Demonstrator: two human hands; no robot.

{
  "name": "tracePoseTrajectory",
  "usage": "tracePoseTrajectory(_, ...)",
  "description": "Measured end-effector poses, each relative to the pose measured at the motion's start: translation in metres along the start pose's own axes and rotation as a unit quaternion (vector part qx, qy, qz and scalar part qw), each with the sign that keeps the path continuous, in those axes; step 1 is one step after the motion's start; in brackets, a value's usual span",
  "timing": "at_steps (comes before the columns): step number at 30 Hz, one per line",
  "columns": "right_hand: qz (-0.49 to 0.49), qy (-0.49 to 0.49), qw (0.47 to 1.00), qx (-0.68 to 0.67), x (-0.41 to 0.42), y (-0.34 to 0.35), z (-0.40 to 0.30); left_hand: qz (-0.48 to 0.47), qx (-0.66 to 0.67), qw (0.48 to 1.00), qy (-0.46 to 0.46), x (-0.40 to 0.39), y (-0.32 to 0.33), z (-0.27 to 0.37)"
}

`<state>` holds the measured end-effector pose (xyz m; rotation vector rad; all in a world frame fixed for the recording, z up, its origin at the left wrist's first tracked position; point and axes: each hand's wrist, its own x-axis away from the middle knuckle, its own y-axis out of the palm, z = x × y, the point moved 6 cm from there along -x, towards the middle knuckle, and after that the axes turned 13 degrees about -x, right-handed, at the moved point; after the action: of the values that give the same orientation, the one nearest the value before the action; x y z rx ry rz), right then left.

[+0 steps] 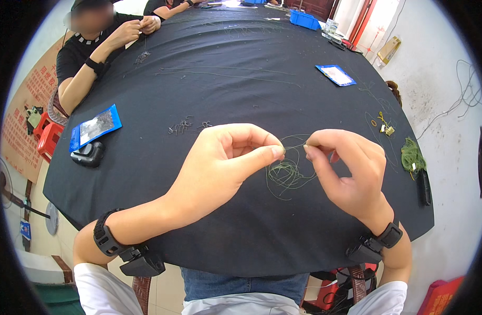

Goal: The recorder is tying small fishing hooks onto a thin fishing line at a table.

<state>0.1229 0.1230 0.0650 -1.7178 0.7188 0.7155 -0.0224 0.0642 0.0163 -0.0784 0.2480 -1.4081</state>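
Note:
My left hand (pixel 221 161) pinches a thin green line between thumb and forefinger; any small thing inside that pinch is hidden. The same thin line seems to be pinched by my right hand (pixel 349 169), a short gap away. Between and below the fingertips, a loose coil of green line (pixel 285 174) shows against the black tablecloth (pixel 241 236). Past my left hand lies a small heap of dark metal hooks (pixel 180 126). A few more hooks (pixel 204 124) lie just beyond my left knuckles.
At left, a blue-edged packet (pixel 96 126) rests against a black device (pixel 88 154). Another packet (pixel 336 75) lies far right. A green line bundle (pixel 413 155) and yellow ties (pixel 386 126) sit near the right edge. Across the table, a person (pixel 95 51) handles something thin.

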Motion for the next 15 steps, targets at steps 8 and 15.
tracePoseTrajectory(8, -0.010, 0.026, 0.999, -0.034, -0.004, 0.005, 0.000, 0.003, -0.005, 1.000, 0.018, 0.000, 0.000, 0.002)
tracePoseTrajectory(15, 0.019, -0.036, 0.999, -0.027, -0.005, 0.002, -0.007, -0.004, -0.022, 1.000, 0.001, 0.000, 0.002, 0.002)
